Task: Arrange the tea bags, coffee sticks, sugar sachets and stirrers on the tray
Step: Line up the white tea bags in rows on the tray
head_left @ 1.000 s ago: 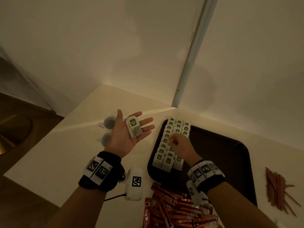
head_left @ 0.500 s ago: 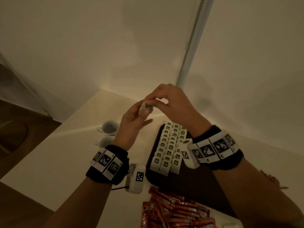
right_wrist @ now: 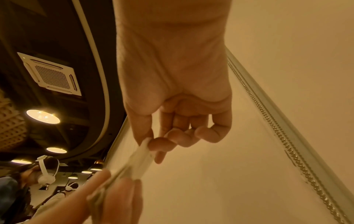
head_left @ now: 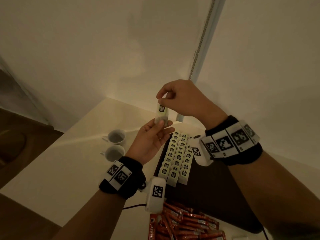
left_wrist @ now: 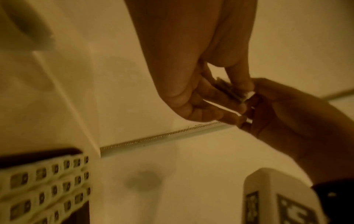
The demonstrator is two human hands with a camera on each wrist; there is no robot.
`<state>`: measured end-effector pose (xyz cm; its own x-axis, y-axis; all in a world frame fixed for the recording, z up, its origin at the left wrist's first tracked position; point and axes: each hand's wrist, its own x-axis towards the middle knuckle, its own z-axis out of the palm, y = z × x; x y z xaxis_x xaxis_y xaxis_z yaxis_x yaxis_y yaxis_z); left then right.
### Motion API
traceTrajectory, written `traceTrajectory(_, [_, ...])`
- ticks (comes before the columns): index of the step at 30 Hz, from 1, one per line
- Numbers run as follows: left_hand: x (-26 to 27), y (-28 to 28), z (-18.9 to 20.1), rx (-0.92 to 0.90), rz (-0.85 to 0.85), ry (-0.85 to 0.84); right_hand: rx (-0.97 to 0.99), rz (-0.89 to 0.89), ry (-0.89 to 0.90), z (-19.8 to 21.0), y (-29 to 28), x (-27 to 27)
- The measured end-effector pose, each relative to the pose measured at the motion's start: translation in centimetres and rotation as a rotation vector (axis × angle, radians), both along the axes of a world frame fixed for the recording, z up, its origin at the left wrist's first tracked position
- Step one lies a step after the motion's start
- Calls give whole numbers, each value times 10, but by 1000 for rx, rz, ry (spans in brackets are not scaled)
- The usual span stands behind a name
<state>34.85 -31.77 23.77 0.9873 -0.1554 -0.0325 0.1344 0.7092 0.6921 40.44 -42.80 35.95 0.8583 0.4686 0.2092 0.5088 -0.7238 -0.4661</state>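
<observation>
From the head view I see my right hand pinching the top of a tea bag while my left hand grips its lower end, both raised above the desk; rows of tea bags fill the dark tray, coffee sticks nearer me. My left wrist view shows both hands meeting on the bag. My right wrist view shows thumb and forefinger closed on it.

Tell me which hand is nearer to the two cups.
Left. The left hand is raised just right of the cups, holding the bottom of a tea bag. The right hand pinches the bag's top, higher and further right.
</observation>
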Motion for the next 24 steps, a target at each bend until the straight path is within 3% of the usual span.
traceTrajectory(11, [-4, 2, -2, -93, 23, 95, 17, -64, 135, -10, -3, -1])
traceTrajectory(17, [-3, 5, -4, -14, 50, 32, 55, -43, 123, -11, -3, -3])
traceTrajectory(24, [-2, 5, -4, 236, 211, -95, 193, 39, 81, -7, -10, -7])
